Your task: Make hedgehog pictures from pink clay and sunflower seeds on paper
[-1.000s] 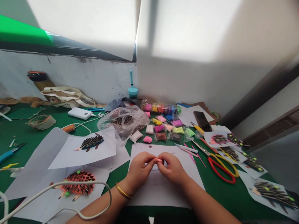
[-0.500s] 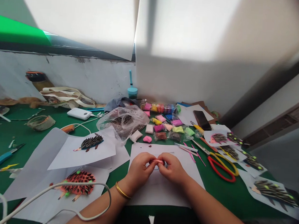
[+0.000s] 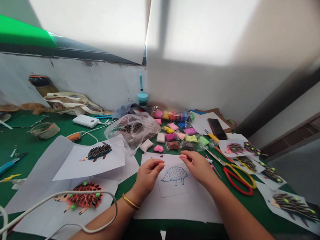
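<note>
Apart from each other, both hands hover over a white sheet (image 3: 146, 208) on the table. My left hand (image 3: 147, 175) pinches a small bit of pink modelling clay between thumb and forefinger. A larger pink clay piece (image 3: 184, 156) is pinched in my right hand (image 3: 199, 167), partly covered by the fingers. Between the hands lies a paper with a blue line drawing of a hedgehog (image 3: 177, 175). Beyond the sheet sits another pink clay lump (image 3: 158, 148), and a small dark crumb (image 3: 161, 155) rests near the sheet's far edge.
Several bagged clay colours (image 3: 172, 145) and a plastic bag of seeds (image 3: 132, 129) lie behind. Scissors (image 3: 239, 177) and seed-covered hedgehogs (image 3: 293, 205) are at right. On the left are another hedgehog picture (image 3: 85, 196), a white cable (image 3: 41, 203) and a power bank (image 3: 85, 121).
My hands, together on pink clay before, have moved apart. Each now pinches a piece of it, the right hand farther up and right. The hedgehog drawing beneath has come into view.
</note>
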Demonstrator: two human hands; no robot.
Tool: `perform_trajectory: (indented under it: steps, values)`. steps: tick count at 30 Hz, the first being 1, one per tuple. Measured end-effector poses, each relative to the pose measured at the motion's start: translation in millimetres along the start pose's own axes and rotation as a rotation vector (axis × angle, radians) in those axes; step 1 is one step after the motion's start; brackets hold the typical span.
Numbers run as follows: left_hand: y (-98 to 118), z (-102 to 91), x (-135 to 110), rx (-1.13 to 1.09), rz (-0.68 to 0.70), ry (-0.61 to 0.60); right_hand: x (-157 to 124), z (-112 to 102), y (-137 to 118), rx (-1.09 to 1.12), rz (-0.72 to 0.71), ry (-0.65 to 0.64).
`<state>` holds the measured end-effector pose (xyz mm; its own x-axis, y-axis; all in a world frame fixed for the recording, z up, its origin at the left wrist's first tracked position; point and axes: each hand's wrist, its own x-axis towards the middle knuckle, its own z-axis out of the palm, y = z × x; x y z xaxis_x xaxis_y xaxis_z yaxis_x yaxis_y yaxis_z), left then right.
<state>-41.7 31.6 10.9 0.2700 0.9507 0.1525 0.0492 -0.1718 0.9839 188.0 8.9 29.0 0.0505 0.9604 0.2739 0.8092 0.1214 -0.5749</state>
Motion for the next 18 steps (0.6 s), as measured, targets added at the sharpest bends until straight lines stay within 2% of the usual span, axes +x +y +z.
perform_trajectory:
  steps: [3,7,11,13,15,17,18]
  values:
    - [-4,2.6,2,-0.074,-0.049,-0.015,13,-4,11,-0.137,0.079,-0.04]
    - [-4,2.7,3,-0.15,-0.095,-0.024,25,8,23,-0.206,0.012,-0.069]
    - [-4,1.6,4,-0.196,-0.14,-0.036,26,17,28,-0.208,-0.019,-0.024]
    - [-5,2.5,5,-0.218,-0.164,-0.046,21,15,20,-0.178,-0.067,-0.003]
    - [-5,4.0,4,-0.241,-0.182,-0.065,13,10,5,-0.065,-0.187,0.0]
    - [-5,5.3,4,-0.265,-0.192,-0.087,3,5,-15,0.116,-0.313,-0.058]
    - [-4,5.7,3,-0.283,-0.196,-0.104,-1,4,-25,0.171,-0.33,-0.11]
